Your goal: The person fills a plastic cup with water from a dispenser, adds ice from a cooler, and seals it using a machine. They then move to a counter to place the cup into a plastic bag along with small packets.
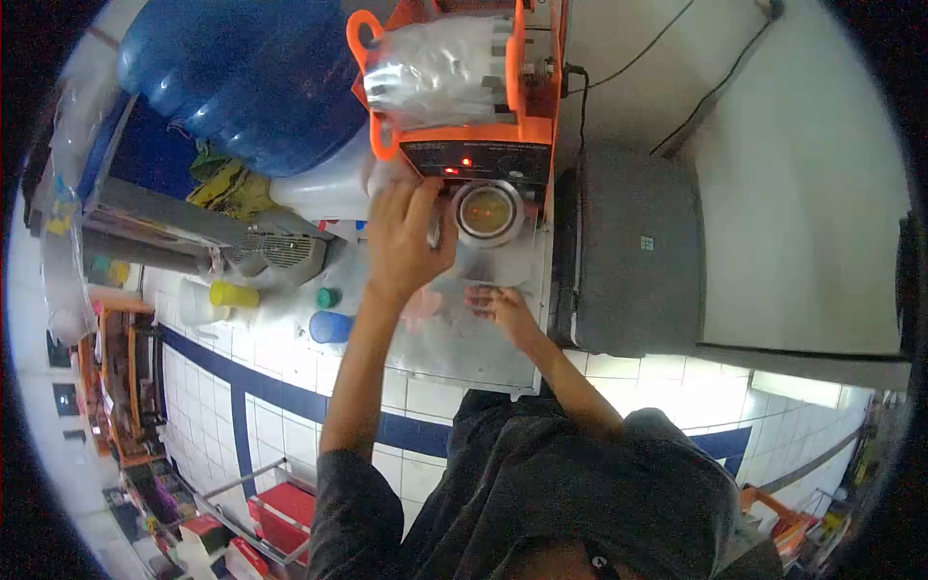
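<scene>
An orange sealing machine (537, 135) with a roll of clear film (440, 72) and two lit red lights stands at the far end of the counter. Below its black panel, a round metal ring (488, 215) surrounds a cup with yellowish contents. My left hand (411, 237) is just left of the ring, against the machine's front; its fingers reach up and its thumb stands apart, all slightly blurred. My right hand (500, 311) hovers over the counter below the ring, fingers loosely apart, with nothing clear in them. A faint pinkish shape (422, 305) lies between the hands.
Left on the metal counter (435, 358) are a blue cup (331, 327), a green lid (327, 298) and a yellow cup (234, 294). A large blue water bottle (242, 77) looms behind. At right stands a grey box-shaped case (633, 251); cables run along the wall.
</scene>
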Tool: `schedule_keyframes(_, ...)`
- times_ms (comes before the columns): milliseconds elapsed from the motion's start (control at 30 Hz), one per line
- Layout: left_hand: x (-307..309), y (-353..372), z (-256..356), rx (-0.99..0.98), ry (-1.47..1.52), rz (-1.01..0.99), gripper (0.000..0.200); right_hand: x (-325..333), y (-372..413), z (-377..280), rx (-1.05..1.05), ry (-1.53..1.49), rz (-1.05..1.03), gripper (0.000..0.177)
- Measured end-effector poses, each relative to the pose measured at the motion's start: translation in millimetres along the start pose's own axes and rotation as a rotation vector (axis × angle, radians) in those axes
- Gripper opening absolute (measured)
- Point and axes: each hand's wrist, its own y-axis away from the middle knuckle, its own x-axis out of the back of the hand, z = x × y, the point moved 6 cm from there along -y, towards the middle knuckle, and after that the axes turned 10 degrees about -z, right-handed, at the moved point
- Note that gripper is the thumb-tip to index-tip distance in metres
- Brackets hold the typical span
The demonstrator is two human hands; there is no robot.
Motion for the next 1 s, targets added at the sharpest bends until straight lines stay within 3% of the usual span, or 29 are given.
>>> schedule_keyframes(133,-76.9,37.0,-9.3,0.215,-0.035,-0.192,0.058,9.2,16.5,-18.0,-0.041,-0.064,-0.165,0.039)
schedule_keyframes(233,-111.2,46.5,-14.1,0.386,0.016,-0.251,0.07,40.3,-11.7,-51.3,0.126,-0.24,-0.217,0.043)
schedule_keyframes(300,-122.6,46.0,-10.2,0.623,0.107,-0.314,0.08,70.4,-6.7,-55.5,0.118,-0.305,-0.271,0.044)
schedule_keyframes(367,-129.5,40.7,-8.0,0.557,0.121,-0.312,0.089,124.9,-11.5,-71.3,0.406,0.852,-0.027,0.053)
schedule_keyframes(400,-136.2,38.3,1.3,0.336,-0.039,-0.219,0.087,107.7,-27.0,-69.1,0.623,1.393,0.087,0.057)
schedule_keyframes(433,-138.8,36.5,-5.1,0.496,-0.013,-0.192,0.084,68.7,-41.0,-78.6,0.66,1.351,-0.012,0.057)
schedule_keyframes(500,-130.8,37.4,-10.4,0.686,0.087,-0.097,0.081,22.8,-49.2,-127.0,0.265,-0.183,-0.071,0.057)
schedule_keyframes(567,-109.4,41.0,-9.0,0.715,0.135,-0.014,0.081,24.1,-48.0,-122.7,0.05,-0.121,0.124,0.057)
schedule_keyframes(633,-87.5,46.8,-0.7,0.613,0.208,0.162,0.087,45.6,-39.0,-111.9,0.109,0.303,0.059,0.06)
schedule_keyframes(700,-52.6,62.0,6.5,0.564,0.204,0.192,0.09,101.0,-27.2,-85.0,0.244,1.675,-0.173,0.061)
schedule_keyframes(767,-4.4,92.2,13.8,0.514,0.193,0.226,0.094,128.3,29.9,-43.7,0.038,0.007,0.391,0.06)
schedule_keyframes(800,17.6,113.5,14.5,0.543,0.224,0.159,0.096,86.4,56.8,-45.9,-0.045,0.07,0.513,0.061)
schedule_keyframes(833,35.2,139.2,13.7,0.574,0.252,0.092,0.099,42.6,83.0,-42.9,-0.034,0.33,0.463,0.051)
schedule_keyframes(900,62.4,199.0,6.1,0.527,0.347,0.063,0.101,20.4,98.6,13.4,-0.269,0.656,0.185,0.05)
schedule_keyframes(967,98.2,264.4,6.3,0.538,0.265,-0.031,0.101,-68.2,107.7,65.2,-0.026,0.846,0.022,0.032)
schedule_keyframes(1000,114.2,299.4,5.1,0.542,0.239,-0.026,0.101,-121.3,109.1,90.7,-0.015,0.836,0.0,0.032)
